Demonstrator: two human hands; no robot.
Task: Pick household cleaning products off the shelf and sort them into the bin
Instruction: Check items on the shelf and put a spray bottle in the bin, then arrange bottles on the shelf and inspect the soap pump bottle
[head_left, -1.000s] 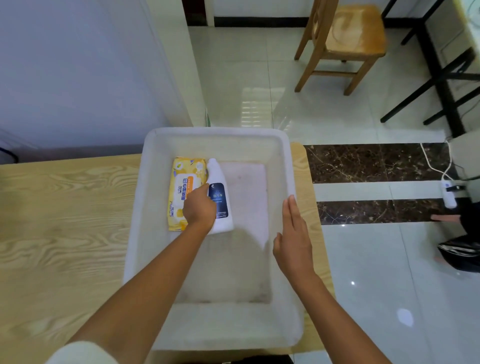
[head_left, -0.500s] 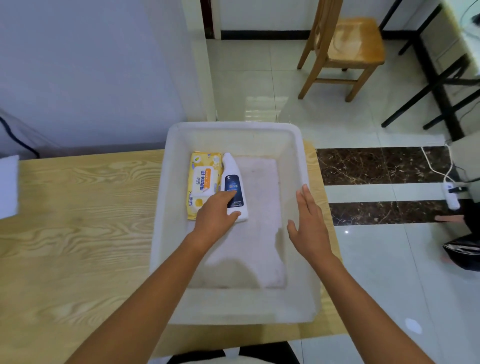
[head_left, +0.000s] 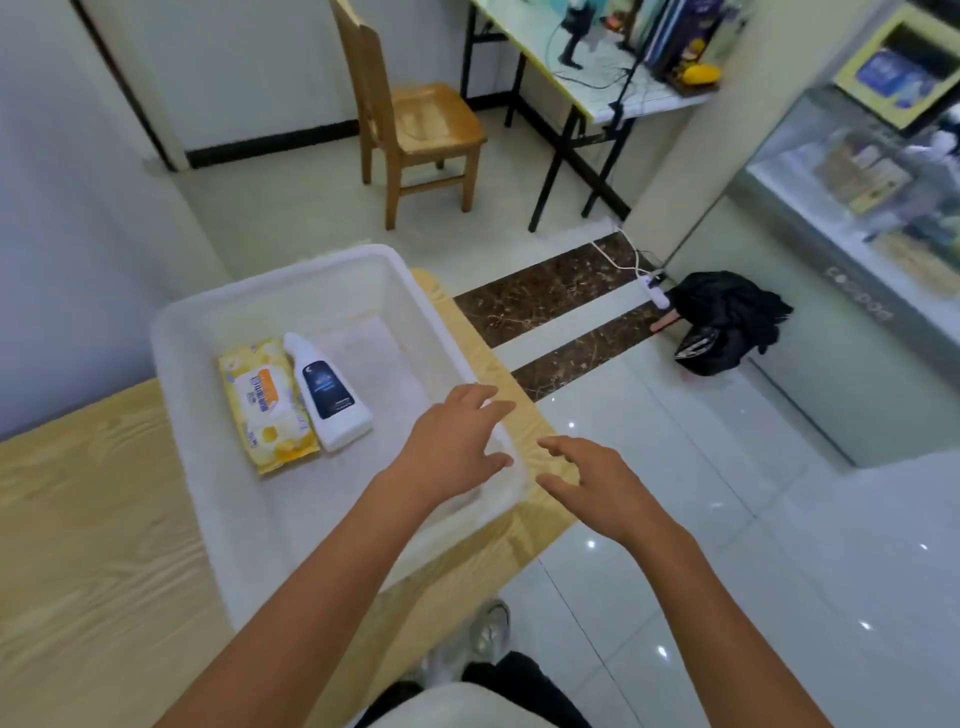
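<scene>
The bin (head_left: 270, 283) sits on the table (head_left: 78, 519) at centre left of the frame. 2 products lie flat on the left side of its floor: a yellow wipes pack (head_left: 270, 405) and, touching it on the right, a white bottle (head_left: 330, 389) with a dark label. They lie parallel, long axes running from upper left to lower right, the bottle's cap toward the upper left.

The left hand (head_left: 457, 441) hovers above the bin's right half, its grip spread and holding nothing. The right hand (head_left: 587, 483) is past the bin's right rim, above the table edge, its grip likewise spread and empty.

The next pick probably lies toward the glass-fronted shelf (head_left: 857, 218) at the right of the frame, well apart from both hands. Its contents are blurred. The right hand is the nearer.
</scene>
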